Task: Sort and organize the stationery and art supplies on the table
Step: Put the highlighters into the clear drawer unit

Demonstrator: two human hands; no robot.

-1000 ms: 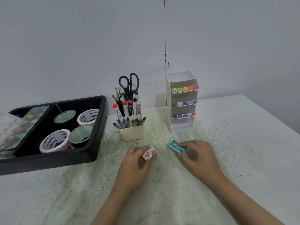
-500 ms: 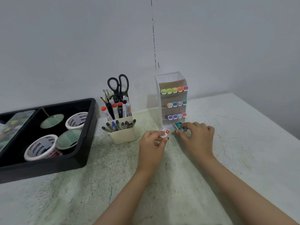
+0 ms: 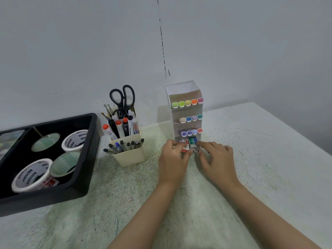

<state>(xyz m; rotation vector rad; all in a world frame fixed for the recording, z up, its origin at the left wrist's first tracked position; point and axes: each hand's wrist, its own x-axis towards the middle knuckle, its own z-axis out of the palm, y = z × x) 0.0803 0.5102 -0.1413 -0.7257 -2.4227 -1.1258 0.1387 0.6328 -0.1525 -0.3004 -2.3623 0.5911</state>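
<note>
Fingers (image 3: 173, 143) of the left hand (image 3: 173, 159) pinch a small red-and-white cardboard box (image 3: 186, 149) at the mouth of the bottom shelf of a tall white plastic marker rack (image 3: 183, 88). The right hand (image 3: 218, 159) has its fingers straight and spread, the index tip touching a small green-and-white box (image 3: 193, 141) in that shelf. Pastel-capped markers (image 3: 187, 103) fill the shelves above. Just left stands a cream plastic pen holder (image 3: 132, 157) with black-handled scissors (image 3: 123, 97). Farther left is a black plastic tray (image 3: 92, 150).
</note>
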